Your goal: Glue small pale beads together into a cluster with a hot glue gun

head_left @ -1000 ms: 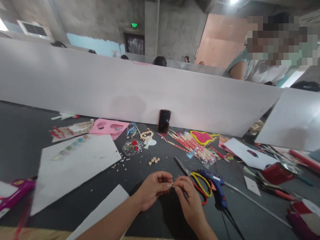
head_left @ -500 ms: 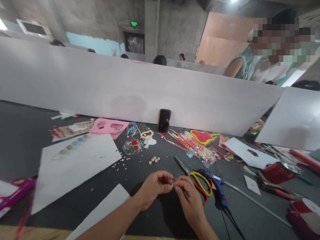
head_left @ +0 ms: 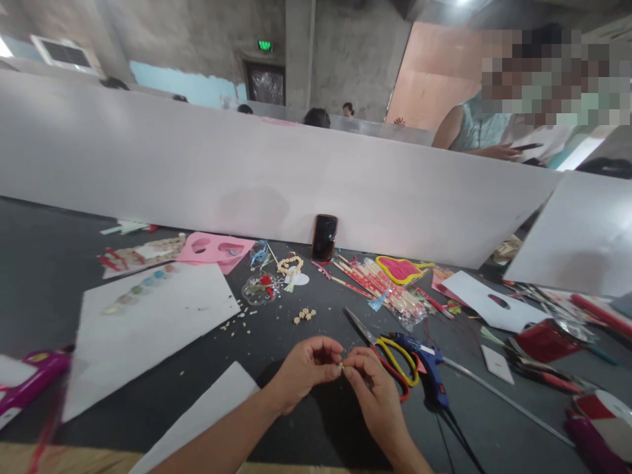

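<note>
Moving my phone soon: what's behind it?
The black phone stands against a white partition board; the patch of board behind it is covered, so anything there cannot be seen.

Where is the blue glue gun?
In the head view, the blue glue gun lies on the dark table, just right of the right hand, beside the yellow-handled scissors.

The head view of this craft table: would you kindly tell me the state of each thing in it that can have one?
Left hand: pinching a small pale piece at the fingertips.
Right hand: pinching the same piece.
Scissors: blades closed, lying flat.
Blue hot glue gun: lying on its side.
Phone: upright against the white board, screen dark.
</note>
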Motion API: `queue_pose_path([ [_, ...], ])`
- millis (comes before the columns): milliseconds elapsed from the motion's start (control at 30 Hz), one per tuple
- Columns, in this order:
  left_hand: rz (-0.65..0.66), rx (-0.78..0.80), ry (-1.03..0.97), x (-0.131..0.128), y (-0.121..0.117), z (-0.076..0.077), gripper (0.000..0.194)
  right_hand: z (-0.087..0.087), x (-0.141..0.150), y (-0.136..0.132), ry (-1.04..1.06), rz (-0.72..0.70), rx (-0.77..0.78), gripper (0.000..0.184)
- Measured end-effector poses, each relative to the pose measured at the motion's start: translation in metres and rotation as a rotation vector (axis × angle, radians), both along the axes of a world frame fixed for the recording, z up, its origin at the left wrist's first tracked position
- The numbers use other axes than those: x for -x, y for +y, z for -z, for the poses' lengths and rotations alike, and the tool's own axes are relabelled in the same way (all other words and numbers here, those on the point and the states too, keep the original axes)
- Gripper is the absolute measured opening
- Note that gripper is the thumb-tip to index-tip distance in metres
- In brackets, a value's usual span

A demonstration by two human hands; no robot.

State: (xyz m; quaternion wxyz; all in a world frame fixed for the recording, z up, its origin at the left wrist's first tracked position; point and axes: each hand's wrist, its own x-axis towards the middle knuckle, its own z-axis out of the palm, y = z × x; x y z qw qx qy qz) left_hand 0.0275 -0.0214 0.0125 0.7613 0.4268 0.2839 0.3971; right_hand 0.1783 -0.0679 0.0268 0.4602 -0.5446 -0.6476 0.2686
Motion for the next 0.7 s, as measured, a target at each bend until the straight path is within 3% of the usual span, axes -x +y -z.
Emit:
queue_pose_path([
  [300, -0.015, 0.116, -0.102, -0.0004, 0.0002, -0.0012, 0.036, 0.0023, 0.0008, -0.0002, 0.050, 0.009, 0.005, 0.010],
  [700, -0.004, 0.074, -0.066, 0.0005, 0.0000, -0.0025, 0.037, 0.0044, -0.0006, -0.0023, 0.000, 0.011, -0.009, 0.011],
])
